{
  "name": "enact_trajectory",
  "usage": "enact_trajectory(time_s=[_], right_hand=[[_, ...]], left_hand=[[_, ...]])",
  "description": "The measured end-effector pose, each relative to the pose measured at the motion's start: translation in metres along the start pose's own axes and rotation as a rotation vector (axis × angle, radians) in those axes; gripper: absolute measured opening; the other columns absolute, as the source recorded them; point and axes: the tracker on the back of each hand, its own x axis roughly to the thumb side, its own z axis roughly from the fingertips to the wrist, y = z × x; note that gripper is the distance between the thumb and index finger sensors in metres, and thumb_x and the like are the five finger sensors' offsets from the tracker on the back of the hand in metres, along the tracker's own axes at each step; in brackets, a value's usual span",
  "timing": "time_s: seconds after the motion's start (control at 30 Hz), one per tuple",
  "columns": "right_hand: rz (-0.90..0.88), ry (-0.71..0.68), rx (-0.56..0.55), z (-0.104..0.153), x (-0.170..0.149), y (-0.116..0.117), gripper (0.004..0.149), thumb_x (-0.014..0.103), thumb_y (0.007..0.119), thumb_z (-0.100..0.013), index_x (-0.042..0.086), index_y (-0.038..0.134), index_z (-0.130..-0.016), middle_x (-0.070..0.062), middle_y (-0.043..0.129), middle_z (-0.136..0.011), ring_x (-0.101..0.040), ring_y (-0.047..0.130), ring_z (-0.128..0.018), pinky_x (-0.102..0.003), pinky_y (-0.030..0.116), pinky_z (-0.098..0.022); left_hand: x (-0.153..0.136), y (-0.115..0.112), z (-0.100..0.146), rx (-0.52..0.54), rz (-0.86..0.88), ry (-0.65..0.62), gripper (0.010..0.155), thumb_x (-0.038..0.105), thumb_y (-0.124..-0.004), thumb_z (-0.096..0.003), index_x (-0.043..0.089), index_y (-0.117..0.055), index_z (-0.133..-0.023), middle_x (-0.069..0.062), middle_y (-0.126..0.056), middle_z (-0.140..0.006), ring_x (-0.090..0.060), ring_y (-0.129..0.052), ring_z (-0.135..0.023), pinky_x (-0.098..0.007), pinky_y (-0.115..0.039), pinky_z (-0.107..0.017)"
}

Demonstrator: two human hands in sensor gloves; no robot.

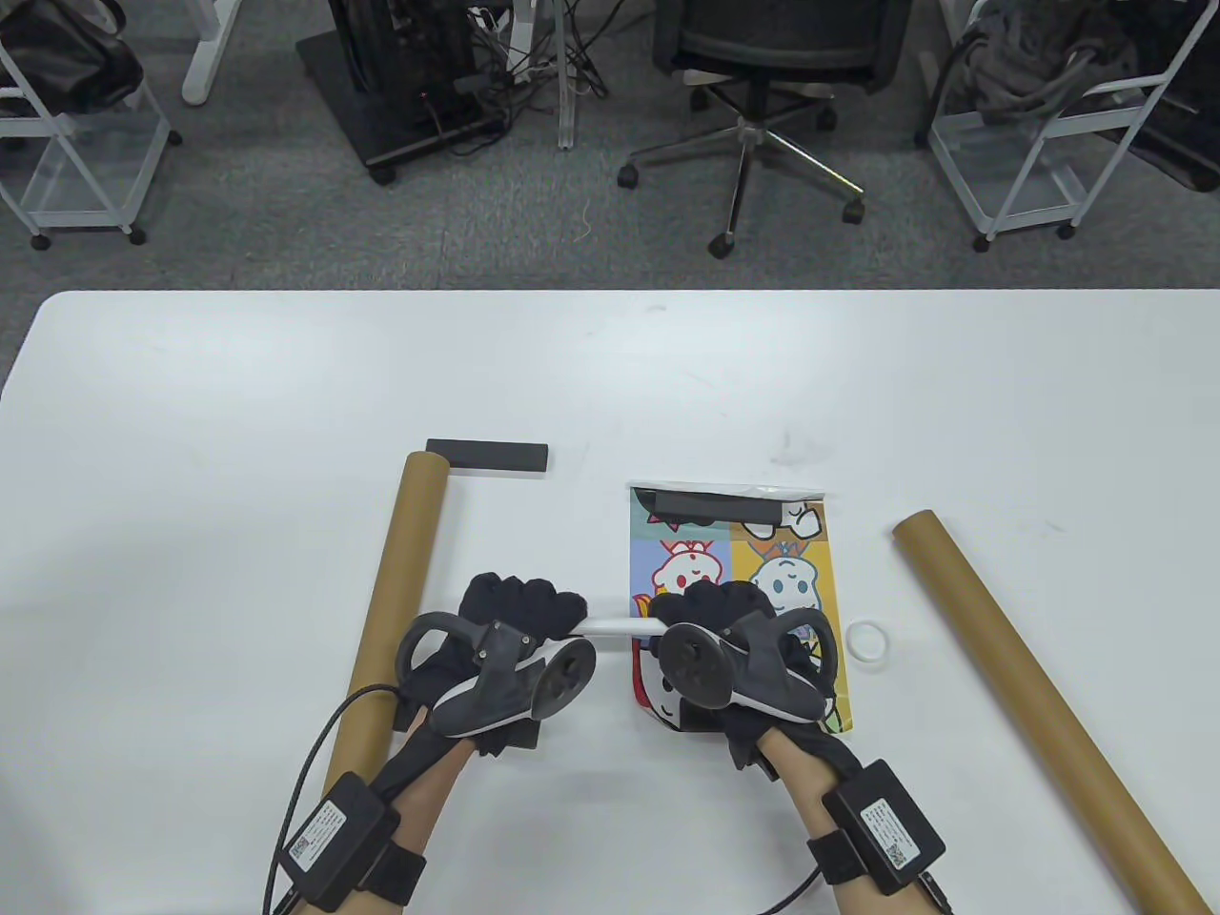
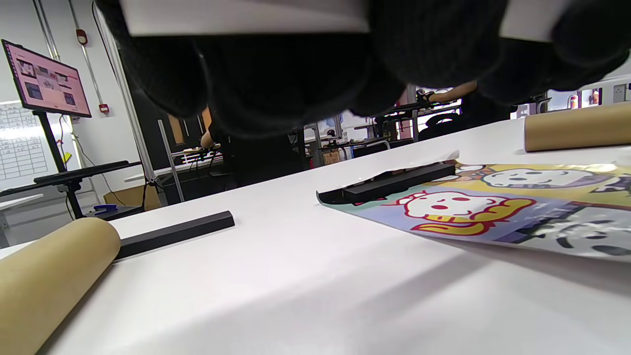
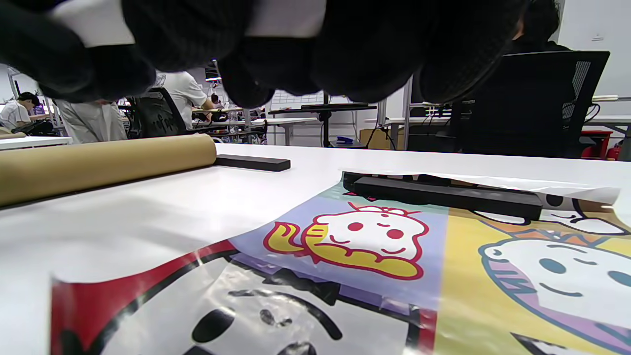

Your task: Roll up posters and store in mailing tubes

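no lettering reads clearly anywhere. white labels on the forearm sensor boxes (image 1: 319,839) carry square codes and print too small to read. a pink monitor screen (image 2: 47,79) and the wall chart (image 2: 19,148) below it stay blurred. the poster (image 1: 791,562) shows only cartoon figures.

Grey carpet floor (image 1: 286,219) beyond white table (image 1: 238,381). Black office chair (image 1: 762,57) far centre. White wire carts far left (image 1: 76,162), far right (image 1: 1039,143). Monitor on stand (image 2: 47,79) left; whiteboard grid (image 2: 19,148) behind.
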Motion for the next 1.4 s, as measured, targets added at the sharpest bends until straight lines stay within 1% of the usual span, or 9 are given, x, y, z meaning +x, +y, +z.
enact_trajectory(time_s=[0.07, 0.13, 0.33, 0.5, 0.87, 1.03, 1.13, 1.23, 1.4], right_hand=[[0.013, 0.007, -0.003, 0.001, 0.001, 0.001, 0.050, 0.040, 0.070, -0.047, 0.019, 0.072, -0.093, -0.013, 0.073, -0.089, -0.041, 0.081, -0.070, -0.071, 0.059, -0.067], [0.058, 0.029, 0.014, 0.000, 0.003, 0.001, 0.051, 0.040, 0.070, -0.047, 0.021, 0.072, -0.094, -0.020, 0.060, -0.098, -0.046, 0.070, -0.077, -0.075, 0.051, -0.068], [0.045, 0.008, 0.006, 0.001, 0.002, 0.000, 0.053, 0.039, 0.073, -0.045, 0.019, 0.074, -0.094, -0.010, 0.072, -0.083, -0.039, 0.078, -0.069, -0.071, 0.057, -0.068], [0.045, 0.006, -0.014, 0.001, 0.001, -0.001, 0.065, 0.040, 0.072, -0.045, 0.011, 0.062, -0.103, -0.009, 0.081, -0.084, -0.038, 0.085, -0.072, -0.069, 0.062, -0.068], [0.051, -0.007, -0.011, 0.000, 0.000, 0.000, 0.053, 0.035, 0.070, -0.047, 0.020, 0.068, -0.098, -0.007, 0.088, -0.086, -0.037, 0.093, -0.072, -0.066, 0.068, -0.066], [0.057, -0.001, -0.015, 0.001, -0.001, 0.000, 0.051, 0.034, 0.069, -0.047, 0.021, 0.072, -0.096, -0.006, 0.091, -0.084, -0.036, 0.095, -0.070, -0.065, 0.070, -0.065], [0.065, 0.011, -0.015, 0.001, -0.001, -0.001, 0.051, 0.034, 0.069, -0.047, 0.020, 0.072, -0.096, -0.006, 0.091, -0.084, -0.036, 0.095, -0.070, -0.065, 0.070, -0.065], [0.076, 0.047, -0.017, 0.001, -0.009, -0.002, 0.051, 0.034, 0.068, -0.047, 0.021, 0.071, -0.097, -0.006, 0.091, -0.085, -0.036, 0.095, -0.071, -0.065, 0.069, -0.066], [0.003, 0.122, -0.016, 0.001, -0.031, -0.004, 0.051, 0.033, 0.068, -0.047, 0.021, 0.071, -0.097, -0.007, 0.089, -0.087, -0.038, 0.093, -0.074, -0.066, 0.067, -0.066]], left_hand=[[0.001, 0.000, -0.001, -0.026, -0.009, 0.001, 0.047, 0.052, -0.070, -0.0490, 0.039, -0.079, -0.094, 0.006, -0.081, -0.093, -0.022, -0.088, -0.079, -0.054, -0.070, -0.079], [0.004, 0.001, -0.001, -0.031, -0.025, 0.004, 0.048, 0.052, -0.071, -0.0489, 0.038, -0.080, -0.094, 0.004, -0.079, -0.092, -0.023, -0.087, -0.077, -0.056, -0.069, -0.079], [0.006, 0.002, 0.000, -0.034, -0.029, -0.010, 0.055, 0.052, -0.071, -0.0482, 0.034, -0.078, -0.100, 0.005, -0.083, -0.088, -0.021, -0.090, -0.075, -0.054, -0.071, -0.078], [-0.001, 0.003, 0.000, -0.016, 0.024, -0.007, 0.062, 0.054, -0.074, -0.0453, 0.034, -0.073, -0.104, 0.010, -0.095, -0.078, -0.016, -0.101, -0.067, -0.047, -0.077, -0.078], [-0.002, -0.002, -0.001, -0.041, 0.039, -0.005, 0.053, 0.048, -0.059, -0.0507, 0.036, -0.074, -0.100, 0.008, -0.097, -0.081, -0.020, -0.102, -0.067, -0.050, -0.077, -0.076], [-0.005, -0.004, -0.002, -0.054, 0.077, 0.006, 0.056, 0.050, -0.060, -0.0508, 0.036, -0.073, -0.103, 0.007, -0.094, -0.092, -0.021, -0.099, -0.080, -0.051, -0.075, -0.078], [-0.010, -0.004, -0.002, -0.064, 0.081, 0.024, 0.066, 0.055, -0.061, -0.0496, 0.034, -0.062, -0.112, 0.001, -0.081, -0.111, -0.027, -0.090, -0.097, -0.054, -0.071, -0.080], [-0.031, -0.003, -0.001, -0.071, 0.091, 0.090, 0.076, 0.058, -0.060, -0.0493, 0.029, -0.048, -0.119, 0.000, -0.071, -0.120, -0.029, -0.081, -0.108, -0.055, -0.068, -0.082], [-0.068, -0.004, 0.003, -0.099, 0.184, 0.217, 0.085, 0.061, -0.058, -0.0495, 0.021, -0.037, -0.122, -0.013, -0.052, -0.129, -0.040, -0.065, -0.116, -0.060, -0.061, -0.083]])
